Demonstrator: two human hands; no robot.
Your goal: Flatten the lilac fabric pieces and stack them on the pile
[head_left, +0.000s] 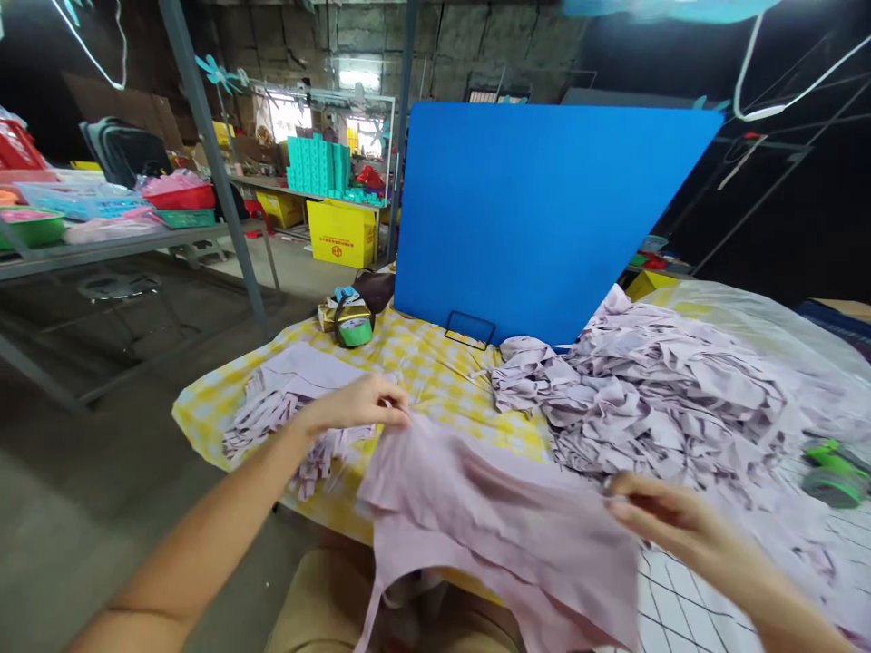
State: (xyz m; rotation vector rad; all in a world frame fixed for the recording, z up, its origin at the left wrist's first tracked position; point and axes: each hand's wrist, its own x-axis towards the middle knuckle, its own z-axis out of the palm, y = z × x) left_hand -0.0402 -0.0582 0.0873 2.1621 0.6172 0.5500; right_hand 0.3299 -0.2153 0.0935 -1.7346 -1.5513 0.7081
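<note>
A pale lilac fabric piece (490, 526) is stretched between my two hands over the near edge of the yellow checked table (435, 363). My left hand (357, 405) pinches its upper left corner. My right hand (657, 512), slightly blurred, grips its right edge. A strap of the piece hangs down over my lap. A flat stack of the same lilac pieces (289, 399) lies just left of my left hand. A big crumpled heap of lilac pieces (653, 390) fills the table to the right.
A blue upright board (537, 218) stands at the table's back. Tape rolls and a small box (348, 319) sit at the back left. A green tool (836, 473) lies at the right. Metal shelving (102, 245) with baskets stands to the left, yellow crates (341, 233) behind.
</note>
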